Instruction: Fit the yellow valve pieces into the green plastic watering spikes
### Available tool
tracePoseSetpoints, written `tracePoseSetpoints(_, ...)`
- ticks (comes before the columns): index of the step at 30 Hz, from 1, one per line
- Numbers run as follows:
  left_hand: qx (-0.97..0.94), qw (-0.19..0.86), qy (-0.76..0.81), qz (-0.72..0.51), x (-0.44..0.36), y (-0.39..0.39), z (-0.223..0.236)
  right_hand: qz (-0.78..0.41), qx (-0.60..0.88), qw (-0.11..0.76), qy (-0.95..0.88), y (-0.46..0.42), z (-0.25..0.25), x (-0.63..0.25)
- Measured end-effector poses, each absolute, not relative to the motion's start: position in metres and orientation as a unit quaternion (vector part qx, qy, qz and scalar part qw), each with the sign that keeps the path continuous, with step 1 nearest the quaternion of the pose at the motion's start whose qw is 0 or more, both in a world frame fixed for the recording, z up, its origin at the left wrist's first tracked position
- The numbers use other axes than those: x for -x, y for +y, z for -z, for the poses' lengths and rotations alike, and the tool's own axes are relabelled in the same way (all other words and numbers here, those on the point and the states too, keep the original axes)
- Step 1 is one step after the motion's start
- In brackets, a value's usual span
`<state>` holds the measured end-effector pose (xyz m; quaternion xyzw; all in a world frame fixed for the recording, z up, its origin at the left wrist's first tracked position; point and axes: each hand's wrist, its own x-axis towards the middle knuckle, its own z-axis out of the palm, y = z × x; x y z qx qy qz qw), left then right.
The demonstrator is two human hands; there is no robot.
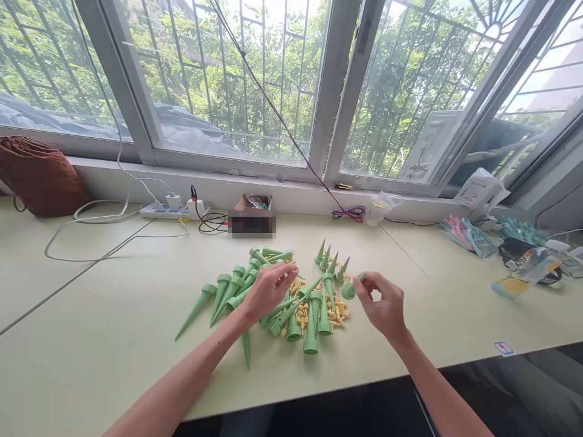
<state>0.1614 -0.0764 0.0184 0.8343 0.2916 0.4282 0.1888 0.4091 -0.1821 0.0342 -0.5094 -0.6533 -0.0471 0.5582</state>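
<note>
My right hand [382,303] pinches a green plastic watering spike [348,291] near its pointed end, its wide cap low by the table. Left of it, my left hand [271,288] is over the heap with fingers curled and tips close together; whatever they may hold is too small to make out. Many green spikes [311,325] lie in a loose pile beneath and around my left hand, pointing different ways. Small yellow valve-like plastic pieces [303,317] are heaped among them. Several green spikes [332,263] stand upright on their caps in a row behind the heap.
A power strip [170,209] with white cables lies at the back left beside a brown drawstring bag [43,176]. Behind the heap is a small cardboard box [254,203]. At right are bagged pink and teal items [469,235] and a clear bottle [523,276].
</note>
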Motion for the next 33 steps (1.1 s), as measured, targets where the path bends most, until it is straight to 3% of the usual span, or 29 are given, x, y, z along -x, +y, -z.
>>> tracePoseSetpoints(6,-0.847,0.162,0.282,-0.422,-0.162,-0.075,-0.016,0.015,0.609,0.501,-0.614,-0.169,-0.018,-0.449)
tracePoseSetpoints(16,-0.856,0.158,0.284,-0.403,-0.161,-0.074,-0.015,0.014,0.607,0.475,-0.637,-0.137,0.000,-0.454)
tracePoseSetpoints(33,-0.867,0.158,0.275,-0.385,-0.161,-0.076,-0.015,-0.014,0.628,0.483,-0.610,-0.135,0.009,-0.453)
